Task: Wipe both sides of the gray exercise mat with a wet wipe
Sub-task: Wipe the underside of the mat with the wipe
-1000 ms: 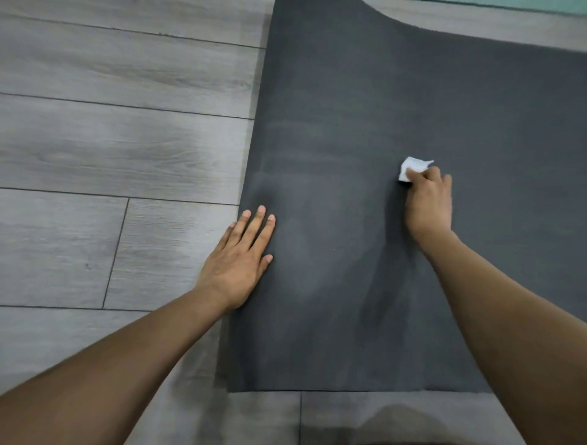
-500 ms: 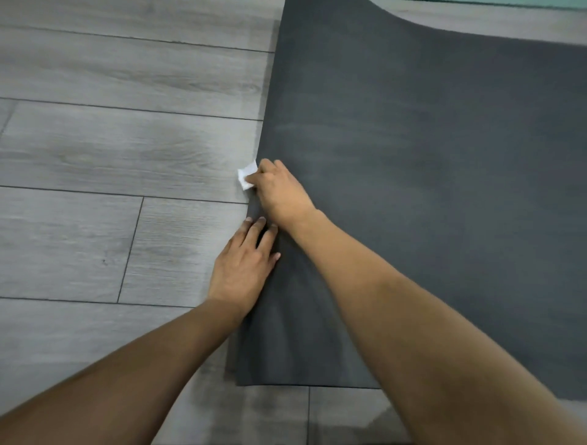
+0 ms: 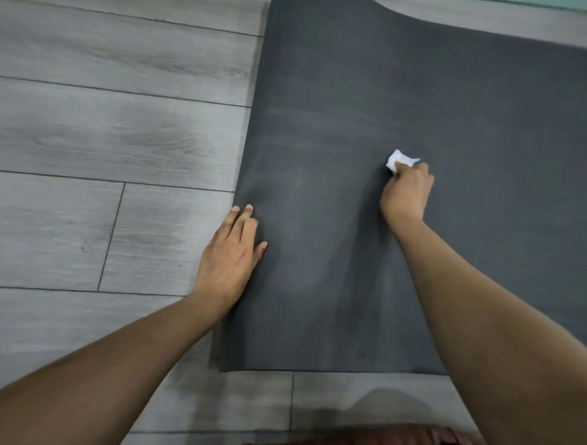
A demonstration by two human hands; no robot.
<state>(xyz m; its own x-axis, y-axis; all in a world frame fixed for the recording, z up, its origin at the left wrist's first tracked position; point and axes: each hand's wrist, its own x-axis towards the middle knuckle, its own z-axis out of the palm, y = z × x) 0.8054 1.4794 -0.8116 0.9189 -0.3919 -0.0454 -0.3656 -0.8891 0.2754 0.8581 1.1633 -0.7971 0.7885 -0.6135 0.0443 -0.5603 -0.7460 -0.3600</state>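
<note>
The gray exercise mat [image 3: 397, 95] lies flat on the floor and fills the right of the head view, its near edge at the bottom. A small folded white wet wipe [image 3: 399, 160] is pressed on the mat's middle by my right hand [image 3: 406, 193], whose fingers are closed over it. My left hand [image 3: 230, 254] lies flat, fingers together, across the mat's left edge, partly on the mat and partly on the floor. Faint lighter streaks show on the mat between my two hands.
Gray wood-look floor planks [image 3: 111, 143] stretch to the left and along the bottom. A strip of floor and a teal band [image 3: 556, 3] show beyond the mat at the top right. A brown shape [image 3: 381, 436] sits at the bottom edge.
My right hand with the wipe swept from the mat's middle to its left edge and has come back right to the middle. My left hand stayed on the left edge.
</note>
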